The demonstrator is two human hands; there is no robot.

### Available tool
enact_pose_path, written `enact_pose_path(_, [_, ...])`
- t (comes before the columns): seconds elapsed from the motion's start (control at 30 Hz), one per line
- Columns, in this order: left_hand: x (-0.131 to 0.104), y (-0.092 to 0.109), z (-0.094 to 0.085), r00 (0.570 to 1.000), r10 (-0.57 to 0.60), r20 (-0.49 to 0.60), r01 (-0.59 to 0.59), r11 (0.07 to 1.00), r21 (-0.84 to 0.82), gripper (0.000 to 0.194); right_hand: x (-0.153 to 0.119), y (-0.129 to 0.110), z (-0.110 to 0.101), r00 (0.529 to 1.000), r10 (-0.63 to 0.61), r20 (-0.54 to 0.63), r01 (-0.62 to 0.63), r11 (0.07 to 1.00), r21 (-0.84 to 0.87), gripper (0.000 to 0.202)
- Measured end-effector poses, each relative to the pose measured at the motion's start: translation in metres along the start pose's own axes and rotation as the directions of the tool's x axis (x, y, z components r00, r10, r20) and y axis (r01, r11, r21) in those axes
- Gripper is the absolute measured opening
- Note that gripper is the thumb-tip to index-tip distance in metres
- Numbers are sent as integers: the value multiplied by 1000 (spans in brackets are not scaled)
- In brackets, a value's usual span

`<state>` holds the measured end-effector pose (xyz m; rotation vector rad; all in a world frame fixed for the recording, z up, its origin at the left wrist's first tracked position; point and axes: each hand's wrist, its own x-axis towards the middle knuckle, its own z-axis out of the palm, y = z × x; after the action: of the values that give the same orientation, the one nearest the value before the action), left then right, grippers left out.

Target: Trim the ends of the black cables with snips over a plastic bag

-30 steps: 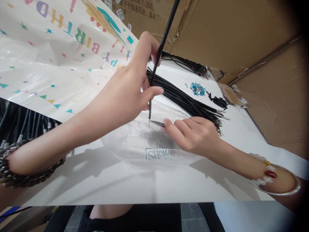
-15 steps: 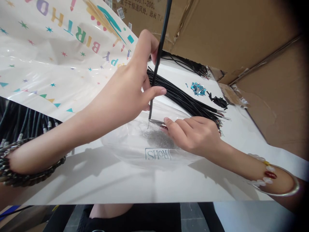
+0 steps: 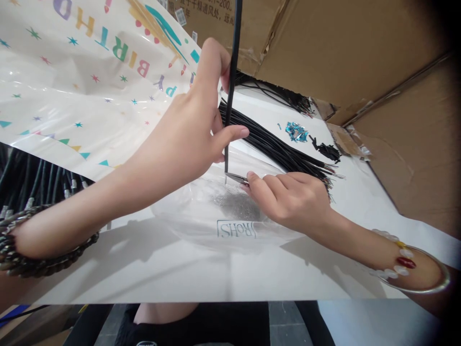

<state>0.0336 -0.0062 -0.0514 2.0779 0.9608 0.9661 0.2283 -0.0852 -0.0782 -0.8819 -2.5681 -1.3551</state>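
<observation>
A black cable (image 3: 233, 62) stands nearly upright, held between the fingers and thumb of my left hand (image 3: 201, 115). Its lower end, with thin wire ends sticking out, points down over a clear plastic bag (image 3: 187, 226) printed "RoHS". My right hand (image 3: 288, 197) is closed around small metal cutters (image 3: 237, 178), whose jaws touch the wires at the cable's end. Most of the cutters' handle is hidden in my palm. Dark fine clippings (image 3: 237, 205) lie on the bag below.
Behind my hands lies a bundle of black cables (image 3: 266, 134) with stripped ends. Near it are blue foil scraps (image 3: 297, 131) and black sheath bits (image 3: 327, 151). Cardboard boxes (image 3: 353, 48) wall the back and right; a birthday-print sheet (image 3: 72, 96) covers cables at left.
The cable has shifted slightly left and stands straighter. The wires below it look shorter, and the cutters' jaws have risen a little toward the cable's end.
</observation>
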Motion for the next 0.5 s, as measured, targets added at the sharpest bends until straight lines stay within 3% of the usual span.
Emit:
enact_pose_path(0.2, [-1, 2, 0, 1000, -2, -22, 2, 1000, 6, 39, 4, -1, 0, 1000, -18, 10, 18, 999, -42, 9])
enact_pose_path(0.5, [0, 6, 0, 998, 13, -56, -13, 1000, -1, 43, 1, -3, -3, 999, -36, -4, 36, 998, 44, 6])
